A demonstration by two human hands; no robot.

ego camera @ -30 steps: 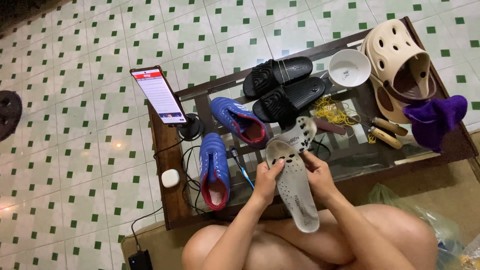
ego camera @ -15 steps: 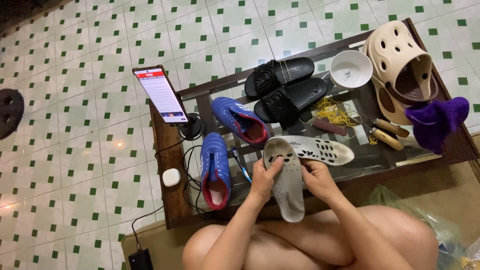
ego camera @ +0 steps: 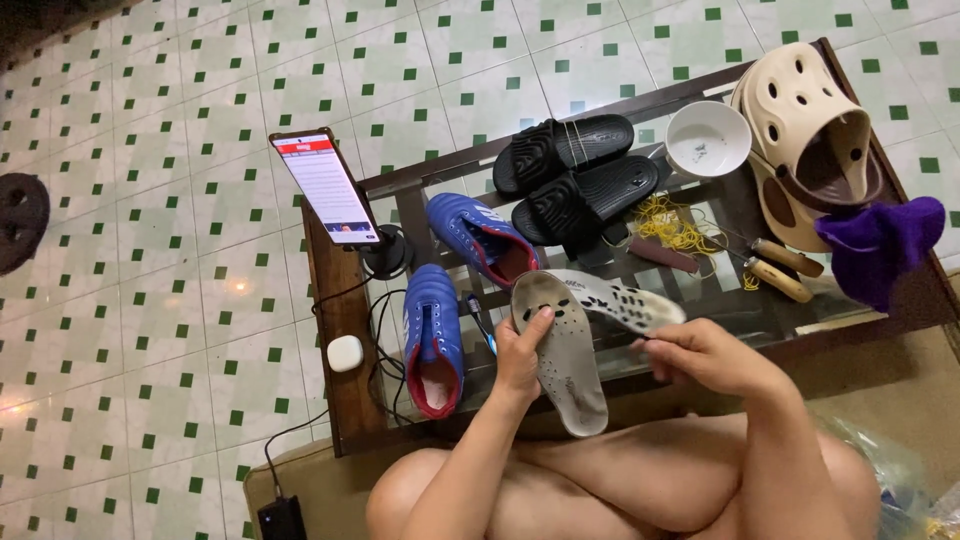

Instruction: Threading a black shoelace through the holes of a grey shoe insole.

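Observation:
My left hand (ego camera: 520, 352) grips a pale grey perforated shoe insole (ego camera: 566, 352) by its upper edge, its long side pointing down toward my knees. My right hand (ego camera: 700, 352) holds the end of a second white perforated insole (ego camera: 625, 300), which crosses the first one and points right. Both insoles hover over the near edge of a glass-topped low table (ego camera: 345, 300). Two blue sports shoes with red lining lie just left of my hands, one (ego camera: 432, 338) near the table edge and one (ego camera: 482, 238) farther back.
On the table stand a phone (ego camera: 325, 186) on a holder, a pair of black slide sandals (ego camera: 580, 175), a white bowl (ego camera: 708, 138), beige clogs (ego camera: 805, 135), a purple cloth (ego camera: 882, 245), yellow rubber bands, and wooden-handled tools (ego camera: 775, 265). A white charger (ego camera: 345, 352) and cables lie at the left. The floor is green-and-white tile.
The two insoles were stacked upright in both hands; now they are spread apart, one turned downward in my left hand and the other swung out to the right in my right hand.

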